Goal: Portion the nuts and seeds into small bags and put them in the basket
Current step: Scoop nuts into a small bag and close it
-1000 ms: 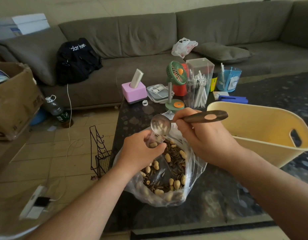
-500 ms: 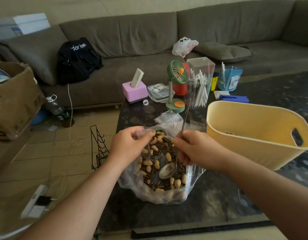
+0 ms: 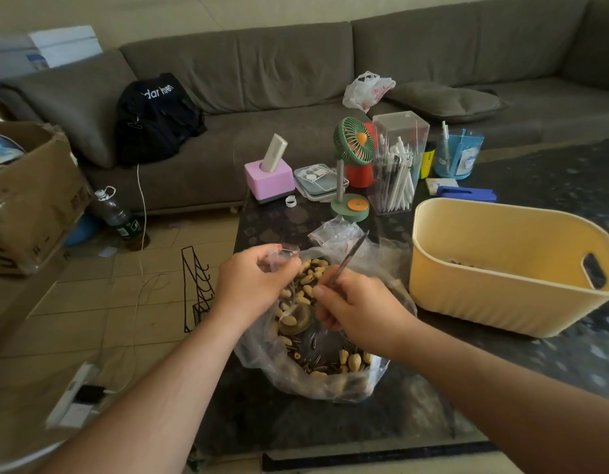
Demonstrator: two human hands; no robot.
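Note:
A large clear plastic bag (image 3: 371, 381) of nuts and seeds (image 3: 330, 360) lies open on the dark table in front of me. My left hand (image 3: 253, 282) holds a small clear zip bag (image 3: 282, 251) at the big bag's left rim. My right hand (image 3: 358, 309) grips a spoon (image 3: 351, 254) by its handle, which points up and away. The spoon's bowl (image 3: 296, 318) is down among the nuts with a few in it. A yellow basket (image 3: 494, 295) stands to the right, a little inside it at the bottom.
More small clear bags (image 3: 334, 230) lie just behind the big bag. Further back stand a green desk fan (image 3: 352, 165), a clear pen box (image 3: 399, 165), a pink holder (image 3: 269, 177) and a blue cup (image 3: 458, 153). Left of the table are a wire rack (image 3: 195, 285) and a cardboard box (image 3: 29, 196).
One second ago the spoon was lifted at the small bag's mouth. My right hand has since turned it down and dipped its bowl into the nuts. My left hand stayed put.

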